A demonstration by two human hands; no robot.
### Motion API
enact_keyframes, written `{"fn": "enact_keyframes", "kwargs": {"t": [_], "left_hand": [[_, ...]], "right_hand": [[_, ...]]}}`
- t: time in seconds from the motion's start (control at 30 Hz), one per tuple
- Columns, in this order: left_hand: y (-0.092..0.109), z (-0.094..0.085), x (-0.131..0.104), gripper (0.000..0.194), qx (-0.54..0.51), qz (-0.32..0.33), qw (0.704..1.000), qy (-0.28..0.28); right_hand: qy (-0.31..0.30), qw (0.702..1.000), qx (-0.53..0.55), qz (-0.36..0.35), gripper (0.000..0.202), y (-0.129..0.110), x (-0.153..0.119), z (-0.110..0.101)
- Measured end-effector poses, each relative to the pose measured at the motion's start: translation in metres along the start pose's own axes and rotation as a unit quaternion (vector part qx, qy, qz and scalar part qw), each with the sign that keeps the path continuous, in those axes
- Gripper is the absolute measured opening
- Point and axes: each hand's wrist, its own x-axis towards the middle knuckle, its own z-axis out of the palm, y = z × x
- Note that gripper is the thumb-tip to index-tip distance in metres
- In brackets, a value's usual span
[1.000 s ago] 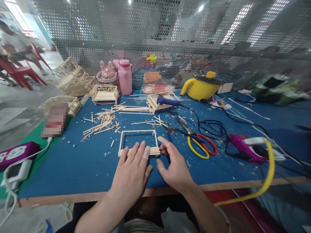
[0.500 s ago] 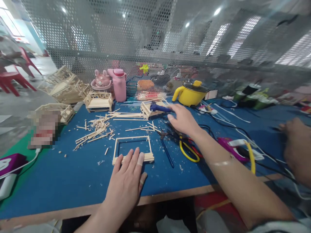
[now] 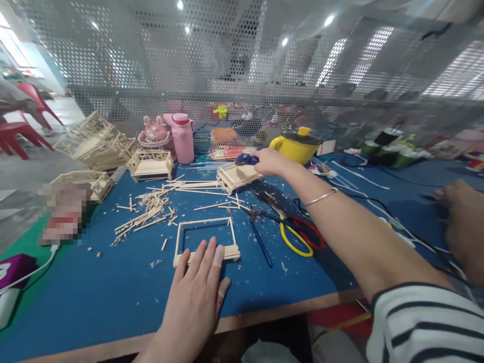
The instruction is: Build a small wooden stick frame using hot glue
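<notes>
My left hand [image 3: 194, 292] lies flat with its fingers stretched out, their tips on the stacked sticks along the near side of a small rectangular wooden stick frame [image 3: 205, 221]. Some fingers have pale wraps. At arm's length my right hand [image 3: 271, 162] is closed around the end of a blue tool [image 3: 245, 159] that looks like a glue gun; its far fingers are hidden. Just below that tool sits a little stick-built bed [image 3: 236, 176]. Scissors [image 3: 297, 239] with yellow and red handles and blue-handled pliers [image 3: 260, 239] lie right of the frame.
Loose sticks [image 3: 151, 212] are heaped left of centre. More stick models [image 3: 151, 165] stand behind, beside a pink bottle [image 3: 182, 141]. A yellow pot [image 3: 298, 146] stands at the back. Cords cross the right side, near another person's hand [image 3: 459, 212]. A perforated metal screen [image 3: 189, 65] borders the table.
My right hand has reached farther out and left, closing on the blue tool's handle. My left hand stays flat on the frame. The view has shifted slightly.
</notes>
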Motion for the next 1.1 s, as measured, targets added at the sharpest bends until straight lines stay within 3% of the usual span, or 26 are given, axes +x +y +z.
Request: {"fn": "enact_keyframes", "kwargs": {"t": [0.1,0.2,0.3,0.37,0.5,0.7,0.77,0.9,1.0,1.1], "left_hand": [[0.0,-0.005,0.002,0.048,-0.009,0.006,1.0,-0.023],[-0.001,-0.012,0.006,0.05,-0.025,-0.002,0.998,-0.055],[-0.001,-0.018,0.01,0.048,-0.047,-0.01,0.996,-0.074],[-0.003,-0.02,0.014,0.045,-0.058,-0.003,0.996,-0.075],[-0.014,-0.025,0.03,0.037,-0.064,-0.012,0.995,-0.08],[-0.03,-0.032,0.059,0.035,-0.127,-0.041,0.966,-0.223],[-0.031,-0.032,0.063,0.036,-0.165,-0.064,0.955,-0.237],[-0.035,-0.032,0.063,0.033,-0.238,-0.118,0.948,-0.173],[-0.043,-0.037,0.05,0.029,-0.258,-0.189,0.947,-0.04],[-0.053,-0.04,0.023,0.027,-0.268,-0.291,0.913,0.094]], "right_hand": [[-0.078,0.997,0.02,-0.007,0.04,-0.003,-0.012,-0.028],[-0.09,0.994,0.056,-0.002,0.043,-0.008,-0.04,-0.046],[-0.09,0.986,0.141,0.025,0.04,-0.015,-0.083,-0.051],[-0.116,0.967,0.216,0.064,0.037,-0.022,-0.113,-0.051],[-0.166,0.945,0.265,0.093,0.034,-0.035,-0.158,-0.054],[-0.193,0.937,0.27,0.112,0.039,-0.043,-0.179,-0.06],[-0.186,0.942,0.259,0.102,0.039,-0.044,-0.179,-0.059],[-0.171,0.954,0.233,0.086,0.039,-0.042,-0.179,-0.058],[-0.156,0.963,0.211,0.067,0.037,-0.041,-0.179,-0.057],[-0.183,0.961,0.198,0.066,0.032,-0.043,-0.178,-0.059]]}}
